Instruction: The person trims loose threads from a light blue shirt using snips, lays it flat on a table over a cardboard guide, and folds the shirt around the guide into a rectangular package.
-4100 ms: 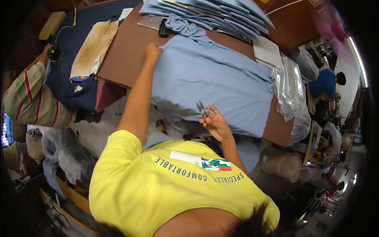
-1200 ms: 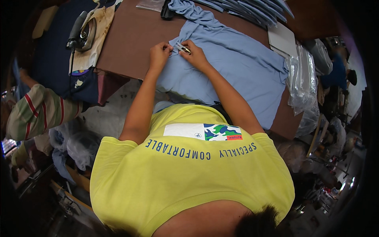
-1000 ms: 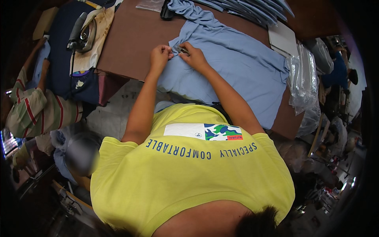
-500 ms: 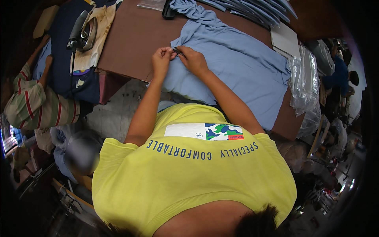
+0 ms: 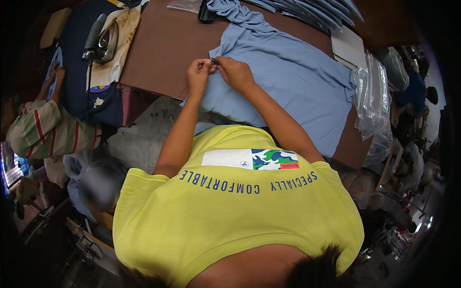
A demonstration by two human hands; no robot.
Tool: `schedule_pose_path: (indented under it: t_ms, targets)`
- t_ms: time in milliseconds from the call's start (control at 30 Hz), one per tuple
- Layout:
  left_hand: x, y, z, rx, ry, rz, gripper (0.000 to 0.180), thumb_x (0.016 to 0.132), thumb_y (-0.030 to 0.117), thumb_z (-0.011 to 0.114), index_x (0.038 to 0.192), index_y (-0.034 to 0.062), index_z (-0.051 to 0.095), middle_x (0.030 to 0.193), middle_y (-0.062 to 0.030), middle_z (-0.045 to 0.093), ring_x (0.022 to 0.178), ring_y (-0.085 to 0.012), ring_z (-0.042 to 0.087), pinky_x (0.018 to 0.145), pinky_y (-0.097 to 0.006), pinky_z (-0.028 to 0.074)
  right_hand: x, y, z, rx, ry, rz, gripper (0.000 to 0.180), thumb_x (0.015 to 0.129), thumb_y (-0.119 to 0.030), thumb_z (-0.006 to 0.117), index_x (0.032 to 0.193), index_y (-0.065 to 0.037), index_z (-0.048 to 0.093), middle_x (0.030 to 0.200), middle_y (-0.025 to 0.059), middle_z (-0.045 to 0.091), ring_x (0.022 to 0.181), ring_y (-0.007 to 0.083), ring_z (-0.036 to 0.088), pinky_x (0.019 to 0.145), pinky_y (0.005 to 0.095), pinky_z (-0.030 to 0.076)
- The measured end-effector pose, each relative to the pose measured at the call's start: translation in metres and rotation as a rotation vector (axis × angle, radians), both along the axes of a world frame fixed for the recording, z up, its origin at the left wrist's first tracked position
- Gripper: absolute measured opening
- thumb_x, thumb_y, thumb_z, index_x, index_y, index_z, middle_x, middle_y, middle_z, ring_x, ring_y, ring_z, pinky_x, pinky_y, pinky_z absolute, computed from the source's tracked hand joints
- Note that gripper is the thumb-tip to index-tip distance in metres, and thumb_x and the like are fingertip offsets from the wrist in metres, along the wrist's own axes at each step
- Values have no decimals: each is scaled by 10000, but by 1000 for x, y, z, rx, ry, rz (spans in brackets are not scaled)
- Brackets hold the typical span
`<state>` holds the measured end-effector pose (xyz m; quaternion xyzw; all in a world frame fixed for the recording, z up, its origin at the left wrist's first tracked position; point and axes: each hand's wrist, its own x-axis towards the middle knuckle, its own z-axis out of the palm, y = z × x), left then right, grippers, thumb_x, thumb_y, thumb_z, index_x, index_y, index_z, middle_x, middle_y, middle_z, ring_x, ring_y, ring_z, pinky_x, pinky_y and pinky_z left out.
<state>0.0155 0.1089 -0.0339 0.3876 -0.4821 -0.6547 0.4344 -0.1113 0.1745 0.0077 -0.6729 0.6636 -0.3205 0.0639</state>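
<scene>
A light blue garment (image 5: 283,81) lies spread over the brown table in front of me, its narrower part bunched toward the far side. At its left edge my left hand (image 5: 199,77) is closed in a pinch on a bit of the cloth. Close beside it, my right hand (image 5: 236,75) grips a small dark pointed tool (image 5: 214,60) that looks like thread snips. The tool's tip meets the left fingertips, and most of it is hidden in the right palm.
On the left an iron (image 5: 105,43) rests on a scorched cloth, near a co-worker in a striped shirt (image 5: 53,127). Folded blue garments (image 5: 312,14) are stacked at the far right. White boards (image 5: 348,48) and clear plastic bags (image 5: 373,96) line the table's right side.
Both my hands stay nearly in place at the garment's edge, fingertips still together. At the left, the co-worker's hands and blue cloth have shifted.
</scene>
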Motion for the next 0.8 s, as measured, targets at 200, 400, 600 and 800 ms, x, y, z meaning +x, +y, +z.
schedule_pose_path:
  t_ms: [200, 400, 600, 800]
  targets:
    - [-1, 1, -2, -3, -9, 2, 99, 881, 46, 538, 909, -47, 551, 819, -109, 641, 713, -125, 637, 642, -211, 520, 0, 0, -1, -26, 35, 15, 227, 770, -111, 605, 993, -78, 585, 793, 94, 630, 665, 258, 624, 550, 342, 503]
    - [0, 1, 0, -13, -44, -20, 138, 892, 80, 538, 935, -50, 553, 856, -117, 638, 757, -137, 633, 682, -219, 528, -1, 0, -1, -52, 116, 25, 213, 774, -115, 603, 985, -91, 591, 716, 72, 601, 600, 242, 608, 505, 333, 488]
    - [-1, 1, 3, -14, -63, -26, 142, 892, 85, 537, 944, -46, 554, 864, -117, 638, 747, -138, 630, 681, -222, 524, -5, -3, -7, -89, 127, 49, 182, 776, -114, 589, 957, -102, 581, 711, 64, 596, 587, 238, 608, 489, 338, 478]
    - [14, -3, 2, -35, 9, 7, 152, 908, 117, 521, 940, -29, 551, 866, -128, 635, 735, -152, 630, 675, -233, 521, -9, -5, -6, -134, -68, -47, 209, 768, -135, 615, 967, -97, 566, 765, 77, 614, 613, 248, 615, 518, 334, 485]
